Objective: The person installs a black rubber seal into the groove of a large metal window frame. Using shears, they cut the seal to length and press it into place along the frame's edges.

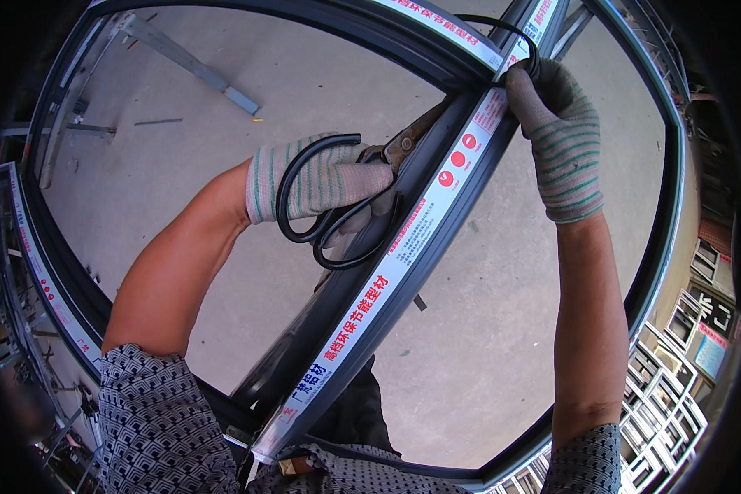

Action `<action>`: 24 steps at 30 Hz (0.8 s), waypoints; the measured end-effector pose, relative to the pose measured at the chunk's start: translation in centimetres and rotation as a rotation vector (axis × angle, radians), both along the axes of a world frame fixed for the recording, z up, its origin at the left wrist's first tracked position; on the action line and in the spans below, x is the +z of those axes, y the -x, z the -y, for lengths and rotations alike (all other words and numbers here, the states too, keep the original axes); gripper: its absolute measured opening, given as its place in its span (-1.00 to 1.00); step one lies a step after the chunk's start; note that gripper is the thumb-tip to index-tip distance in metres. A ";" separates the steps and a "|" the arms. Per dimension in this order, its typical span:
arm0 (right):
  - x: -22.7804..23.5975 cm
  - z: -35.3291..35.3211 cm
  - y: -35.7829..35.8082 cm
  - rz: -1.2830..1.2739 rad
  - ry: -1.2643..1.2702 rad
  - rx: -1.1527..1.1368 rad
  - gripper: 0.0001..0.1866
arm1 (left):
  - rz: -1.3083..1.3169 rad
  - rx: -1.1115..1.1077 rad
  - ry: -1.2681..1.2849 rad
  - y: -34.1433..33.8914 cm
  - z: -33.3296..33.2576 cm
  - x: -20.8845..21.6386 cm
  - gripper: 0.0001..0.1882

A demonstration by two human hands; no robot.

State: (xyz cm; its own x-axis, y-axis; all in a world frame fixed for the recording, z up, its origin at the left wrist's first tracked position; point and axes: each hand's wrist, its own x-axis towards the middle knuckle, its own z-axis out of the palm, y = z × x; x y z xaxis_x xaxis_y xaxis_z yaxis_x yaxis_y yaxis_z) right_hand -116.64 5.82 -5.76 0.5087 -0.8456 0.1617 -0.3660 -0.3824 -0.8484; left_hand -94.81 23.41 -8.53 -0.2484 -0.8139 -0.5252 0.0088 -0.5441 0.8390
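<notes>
My left hand [325,177], in a white-and-green striped work glove, is closed around a pair of scissors [286,185]. Their black loop handles stick out past the fingers, and the worn metal blades [407,142] point up and right along a dark grey frame bar [358,292]. White film with red and blue print covers the bar's face. Farther up, my right hand [556,132], in a matching glove, pinches a thin black rubber strip [531,41] at the corner where a crossbar [387,33] meets the bar. The strip loops away behind the bar; its pinched part is hidden by my fingers.
The frame's curved-looking outer sides [673,189] run around both arms. Through it shows a concrete floor [502,329] with a metal leg [198,70] at upper left. Stacked white frames [659,403] stand at lower right, and another filmed frame [37,263] at left.
</notes>
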 end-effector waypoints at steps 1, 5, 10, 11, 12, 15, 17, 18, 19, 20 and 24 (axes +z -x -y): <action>0.0 0.0 0.0 0.006 -0.004 0.002 -0.52 | 0.003 -0.006 -0.009 -0.1 -0.1 0.0 -0.47; 0.2 0.4 0.5 0.047 -0.097 0.015 -0.53 | 0.042 -0.039 0.023 -0.2 -0.4 0.2 -0.52; 0.3 0.6 1.2 0.334 -0.245 0.055 -0.57 | -0.045 0.024 0.074 -1.8 -0.7 1.8 -0.54; 0.4 0.5 1.4 0.353 -0.240 0.037 -0.60 | -0.049 0.066 0.138 -1.9 -0.4 2.0 -0.52; 0.5 0.4 1.5 0.350 -0.244 0.029 -0.60 | -0.051 0.102 0.151 -1.9 -0.1 2.2 -0.50; 1.1 0.0 1.4 0.301 -0.290 0.011 -0.62 | -0.002 0.209 0.410 -1.3 1.4 3.2 -0.47; 2.2 -0.8 1.0 0.206 -0.352 0.000 -0.64 | 0.025 0.255 0.498 -0.9 2.4 3.5 -0.48; 2.7 -1.7 0.6 0.154 -0.348 -0.037 -0.56 | 0.021 0.270 0.574 -0.5 3.3 3.1 -0.48; 2.6 -2.3 0.3 0.123 -0.332 -0.059 -0.48 | 0.040 0.353 0.685 0.5 4.4 2.0 -0.48; 2.7 -2.8 0.0 0.094 -0.313 -0.086 -0.41 | 0.051 0.301 0.668 0.6 5.1 2.4 -0.50; 3.2 -3.9 -1.1 0.013 -0.308 0.020 -0.33 | 0.161 0.434 0.837 2.6 7.6 2.1 -0.65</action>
State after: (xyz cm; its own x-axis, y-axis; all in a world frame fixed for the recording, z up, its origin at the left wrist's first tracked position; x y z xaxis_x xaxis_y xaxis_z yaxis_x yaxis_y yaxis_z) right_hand -115.50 9.70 -2.54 0.5255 -0.8455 -0.0943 -0.3492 -0.1133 -0.9302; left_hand -97.37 15.86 -6.45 0.1881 -0.9450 0.2675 -0.0804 0.2566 0.9632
